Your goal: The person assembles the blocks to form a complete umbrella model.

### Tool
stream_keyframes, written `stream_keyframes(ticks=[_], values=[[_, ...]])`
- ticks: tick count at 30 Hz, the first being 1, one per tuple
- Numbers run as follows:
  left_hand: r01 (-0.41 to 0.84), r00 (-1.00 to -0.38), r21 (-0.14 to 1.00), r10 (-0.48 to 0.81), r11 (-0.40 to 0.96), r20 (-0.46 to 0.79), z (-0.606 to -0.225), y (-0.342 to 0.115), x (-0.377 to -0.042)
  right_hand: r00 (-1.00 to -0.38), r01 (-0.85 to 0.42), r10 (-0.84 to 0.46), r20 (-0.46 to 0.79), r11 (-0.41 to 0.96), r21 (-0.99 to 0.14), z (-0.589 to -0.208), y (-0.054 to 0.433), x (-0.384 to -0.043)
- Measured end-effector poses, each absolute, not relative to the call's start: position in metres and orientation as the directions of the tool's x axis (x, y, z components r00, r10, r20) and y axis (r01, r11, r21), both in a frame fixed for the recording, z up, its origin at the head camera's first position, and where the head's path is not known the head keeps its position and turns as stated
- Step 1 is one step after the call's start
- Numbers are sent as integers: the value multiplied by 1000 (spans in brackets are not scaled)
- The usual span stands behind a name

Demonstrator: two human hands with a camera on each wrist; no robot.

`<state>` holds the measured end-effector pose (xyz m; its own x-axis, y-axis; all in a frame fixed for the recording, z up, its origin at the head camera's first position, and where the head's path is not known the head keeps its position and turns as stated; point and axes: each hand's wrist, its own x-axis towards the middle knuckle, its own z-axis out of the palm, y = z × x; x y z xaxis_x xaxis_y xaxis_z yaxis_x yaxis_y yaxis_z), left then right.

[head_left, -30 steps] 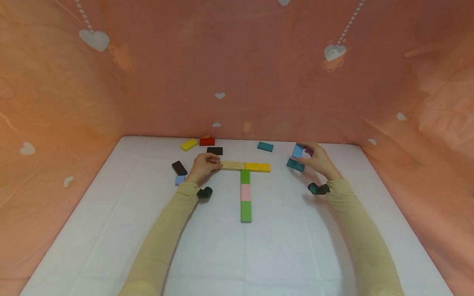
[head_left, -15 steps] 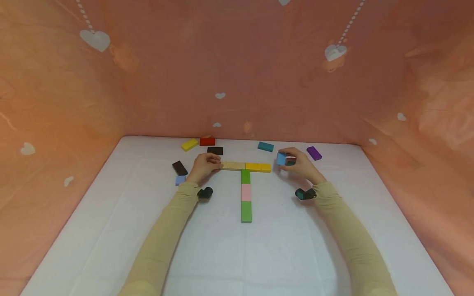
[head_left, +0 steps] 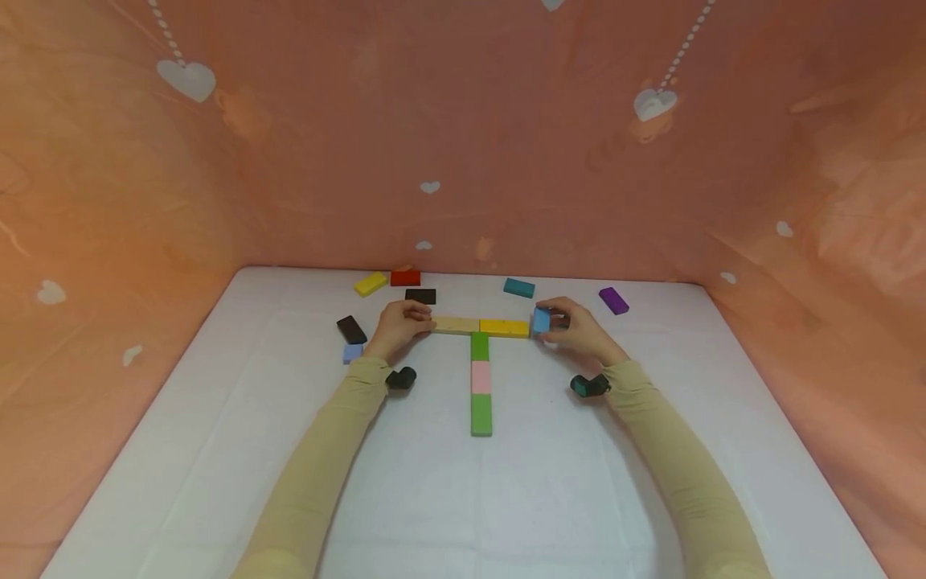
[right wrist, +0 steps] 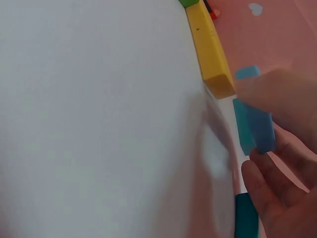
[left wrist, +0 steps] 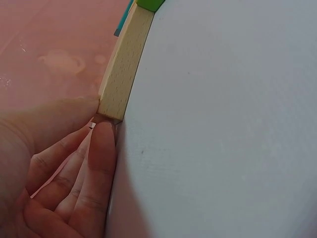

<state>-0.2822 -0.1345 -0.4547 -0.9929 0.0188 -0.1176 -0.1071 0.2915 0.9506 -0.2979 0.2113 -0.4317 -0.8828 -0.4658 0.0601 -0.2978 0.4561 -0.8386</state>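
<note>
In a row lie a natural wood block (head_left: 456,325) and an orange-yellow block (head_left: 504,328). From their junction a column of green (head_left: 481,346), pink (head_left: 481,377) and green blocks runs toward the person. My left hand (head_left: 398,328) pinches the left end of the wood block; the left wrist view shows thumb and index finger at that end. My right hand (head_left: 579,331) holds a light blue block (right wrist: 260,124) between thumb and fingers, just right of the yellow block's end. A teal block (right wrist: 246,213) lies under this hand, mostly hidden in the head view.
Toward the back lie yellow (head_left: 370,284), red (head_left: 405,277), black (head_left: 420,297) and teal (head_left: 519,288) blocks. A dark block (head_left: 351,330) and a pale blue block (head_left: 352,354) are left of my left hand. A purple block (head_left: 613,301) lies at the right.
My right hand has carried the light blue block leftward to the yellow block's right end, leaving the purple block in plain view. The left hand has stayed at the wood block.
</note>
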Motion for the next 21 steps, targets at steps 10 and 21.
stream_keyframes(ticks=[10,21], values=[[-80,-995,944,23,321,-92,-456,-135,-282,-883,-294,-468,24,514,-806,-450,219,-315],[-56,-997,941,25,334,-69,-458,-136,-283,-903,-243,-428,-22,553,-797,-450,211,-321]])
